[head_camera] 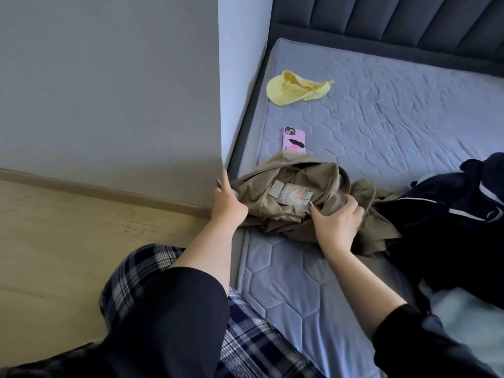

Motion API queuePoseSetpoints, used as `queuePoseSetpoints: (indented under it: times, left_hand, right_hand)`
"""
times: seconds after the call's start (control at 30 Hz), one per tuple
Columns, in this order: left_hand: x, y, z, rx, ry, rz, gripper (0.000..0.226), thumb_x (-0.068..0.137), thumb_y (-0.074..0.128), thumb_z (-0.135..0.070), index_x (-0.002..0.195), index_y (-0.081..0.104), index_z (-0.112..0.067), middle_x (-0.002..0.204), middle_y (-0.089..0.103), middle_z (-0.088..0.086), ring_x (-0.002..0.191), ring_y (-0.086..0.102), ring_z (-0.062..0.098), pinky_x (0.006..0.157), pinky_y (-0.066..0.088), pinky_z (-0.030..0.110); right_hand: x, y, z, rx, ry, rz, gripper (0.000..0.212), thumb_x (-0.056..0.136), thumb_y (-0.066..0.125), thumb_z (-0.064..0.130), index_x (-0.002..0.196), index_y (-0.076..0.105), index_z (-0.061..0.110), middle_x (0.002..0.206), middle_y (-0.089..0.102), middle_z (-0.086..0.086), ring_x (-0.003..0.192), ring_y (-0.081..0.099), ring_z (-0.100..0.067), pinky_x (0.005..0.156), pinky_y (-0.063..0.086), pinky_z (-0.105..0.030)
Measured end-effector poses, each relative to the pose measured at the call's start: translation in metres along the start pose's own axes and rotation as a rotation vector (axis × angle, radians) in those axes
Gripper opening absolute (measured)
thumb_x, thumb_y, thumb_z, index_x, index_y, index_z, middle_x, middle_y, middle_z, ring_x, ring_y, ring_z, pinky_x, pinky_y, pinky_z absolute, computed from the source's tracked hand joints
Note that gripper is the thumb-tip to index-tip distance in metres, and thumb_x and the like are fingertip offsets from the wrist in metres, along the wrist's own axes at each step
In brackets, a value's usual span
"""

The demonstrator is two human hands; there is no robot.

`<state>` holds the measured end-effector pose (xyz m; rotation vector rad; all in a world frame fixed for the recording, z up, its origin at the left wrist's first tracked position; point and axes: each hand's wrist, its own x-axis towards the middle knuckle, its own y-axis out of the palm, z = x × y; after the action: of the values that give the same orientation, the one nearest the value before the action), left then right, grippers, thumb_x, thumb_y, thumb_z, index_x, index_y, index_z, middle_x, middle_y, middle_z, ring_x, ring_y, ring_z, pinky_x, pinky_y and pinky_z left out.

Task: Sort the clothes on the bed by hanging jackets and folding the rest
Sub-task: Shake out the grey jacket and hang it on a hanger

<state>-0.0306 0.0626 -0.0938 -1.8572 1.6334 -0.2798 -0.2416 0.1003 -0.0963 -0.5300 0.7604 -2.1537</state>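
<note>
The khaki jacket [319,175] lies crumpled on the mattress [381,118], at its left edge, near the centre of the view. Its inside faces up and paper tags [293,194] lie on it. The left hand [227,203] is at 9 o'clock of the jacket and holds its left border with curled fingers; one finger points up. The right hand [338,216] is at 4 o'clock of the jacket and its bent fingers pinch the fabric just beside the tags. At 12 o'clock of the jacket a pink phone [294,140] lies face down, touching the cloth or nearly so. Further at 12 o'clock lies a yellow cap [296,87], well apart. At 3 o'clock a dark garment [450,208] with white stripes lies against the jacket.
</note>
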Motion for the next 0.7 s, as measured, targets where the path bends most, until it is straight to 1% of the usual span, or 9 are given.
queuePoseSetpoints:
  times: [0.07, 0.13, 0.2, 0.27, 0.33, 0.43, 0.53, 0.63, 0.7]
  left_hand:
    - [0.002, 0.001, 0.001, -0.021, -0.111, -0.013, 0.102, 0.083, 0.053, 0.002, 0.149, -0.019, -0.030, 0.153, 0.028, 0.012, 0.122, 0.050, 0.033, 0.087, 0.043, 0.035]
    - [0.003, 0.002, -0.001, -0.066, -0.253, 0.035, 0.109, 0.083, 0.060, -0.001, 0.146, -0.026, -0.022, 0.153, 0.028, 0.010, 0.116, 0.055, 0.032, 0.087, 0.046, 0.035]
    - [0.001, 0.003, -0.005, -0.121, -0.302, 0.146, 0.114, 0.079, 0.072, -0.007, 0.150, -0.017, -0.017, 0.143, 0.038, 0.007, 0.101, 0.058, 0.025, 0.082, 0.048, 0.031]
    - [-0.005, 0.004, -0.010, -0.170, -0.203, 0.279, 0.105, 0.077, 0.074, -0.006, 0.153, 0.002, -0.020, 0.126, 0.046, 0.000, 0.073, 0.053, 0.011, 0.060, 0.047, 0.017]
    - [-0.008, 0.004, -0.015, -0.225, -0.085, 0.316, 0.086, 0.079, 0.067, 0.000, 0.150, 0.024, -0.021, 0.122, 0.053, 0.002, 0.082, 0.059, 0.013, 0.064, 0.047, 0.015]
    - [-0.015, -0.015, -0.029, -0.556, -0.052, 0.296, 0.070, 0.087, 0.054, 0.008, 0.148, 0.032, -0.018, 0.120, 0.059, 0.015, 0.099, 0.060, 0.024, 0.086, 0.047, 0.030]
    - [-0.023, -0.059, -0.044, -0.890, -0.025, 0.225, 0.061, 0.094, 0.040, 0.010, 0.147, 0.033, -0.019, 0.123, 0.053, 0.015, 0.091, 0.062, 0.020, 0.070, 0.053, 0.026]
    - [-0.034, -0.117, -0.054, -0.897, 0.074, 0.090, 0.060, 0.096, 0.036, 0.011, 0.146, 0.035, -0.022, 0.134, 0.048, 0.015, 0.116, 0.056, 0.029, 0.076, 0.052, 0.026]
    - [-0.046, -0.159, -0.063, -0.932, 0.125, 0.020, 0.061, 0.096, 0.034, 0.011, 0.146, 0.034, -0.024, 0.134, 0.049, 0.021, 0.119, 0.054, 0.033, 0.080, 0.053, 0.030]
  right_hand:
    - [0.000, 0.004, -0.005, 0.074, 0.184, 0.074, 0.079, 0.072, 0.079, 0.037, 0.134, 0.038, 0.008, 0.131, 0.046, -0.011, 0.120, 0.046, -0.027, 0.088, 0.035, -0.030]
    - [0.001, 0.008, -0.008, 0.135, 0.256, 0.222, 0.064, 0.078, 0.075, 0.026, 0.130, 0.044, 0.005, 0.124, 0.056, -0.011, 0.113, 0.054, -0.027, 0.081, 0.037, -0.027]
    - [0.000, 0.011, -0.007, 0.136, 0.201, 0.347, 0.038, 0.082, 0.065, 0.010, 0.119, 0.057, 0.003, 0.107, 0.063, -0.009, 0.105, 0.058, -0.026, 0.076, 0.040, -0.025]
    - [-0.005, 0.012, 0.002, 0.182, 0.130, 0.412, 0.018, 0.084, 0.054, 0.001, 0.098, 0.063, 0.007, 0.089, 0.064, -0.005, 0.093, 0.060, -0.025, 0.070, 0.040, -0.024]
    - [-0.010, 0.012, 0.022, 0.293, 0.101, 0.475, 0.017, 0.085, 0.051, 0.000, 0.085, 0.063, 0.012, 0.080, 0.065, -0.005, 0.081, 0.058, -0.020, 0.064, 0.043, -0.026]
    - [-0.011, 0.011, 0.065, 0.347, 0.007, 0.509, 0.016, 0.089, 0.052, 0.004, 0.083, 0.062, 0.016, 0.078, 0.065, 0.000, 0.076, 0.055, -0.015, 0.065, 0.044, -0.027]
    - [-0.015, 0.011, 0.118, 0.445, -0.051, 0.532, 0.014, 0.090, 0.047, 0.003, 0.086, 0.060, 0.001, 0.080, 0.062, -0.014, 0.079, 0.053, -0.018, 0.071, 0.047, -0.031]
    - [-0.034, 0.010, 0.185, 0.531, -0.171, 0.586, 0.017, 0.090, 0.043, 0.001, 0.091, 0.053, -0.014, 0.074, 0.050, -0.022, 0.075, 0.044, -0.018, 0.066, 0.042, -0.034]
    - [-0.056, 0.003, 0.237, 0.608, -0.282, 0.649, 0.019, 0.091, 0.043, 0.000, 0.079, 0.057, -0.005, 0.069, 0.050, -0.012, 0.069, 0.045, -0.017, 0.067, 0.040, -0.030]
